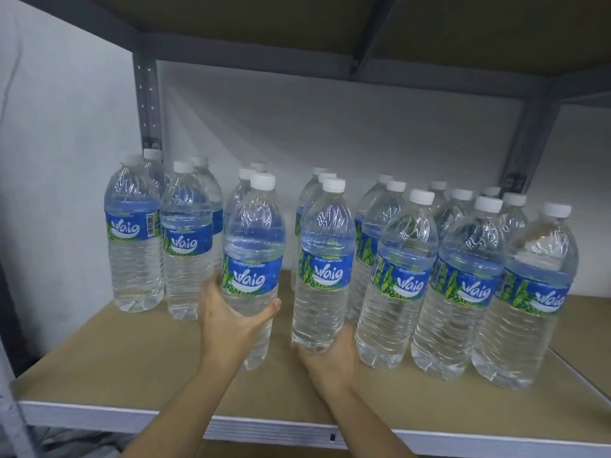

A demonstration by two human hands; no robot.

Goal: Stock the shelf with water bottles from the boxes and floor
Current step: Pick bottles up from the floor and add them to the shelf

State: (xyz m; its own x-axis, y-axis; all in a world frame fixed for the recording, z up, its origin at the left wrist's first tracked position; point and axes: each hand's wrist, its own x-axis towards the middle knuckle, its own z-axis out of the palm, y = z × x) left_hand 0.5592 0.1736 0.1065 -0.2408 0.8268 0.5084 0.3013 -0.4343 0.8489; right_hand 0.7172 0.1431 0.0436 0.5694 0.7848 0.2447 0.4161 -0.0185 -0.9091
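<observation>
Gripping two bottles [253,239] labelled "Waig"

Clear blue-labelled water bottles [396,276] upright in rows on tan shelf [115,358], two front ones gripped low

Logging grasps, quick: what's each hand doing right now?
Left hand: gripping a water bottle below its label.
Right hand: holding the next water bottle at its base.

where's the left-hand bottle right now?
Head view, left of centre: left hand grips the bottle near the shelf front, between the far-left bottles and the second bottle held by the right hand.
</observation>
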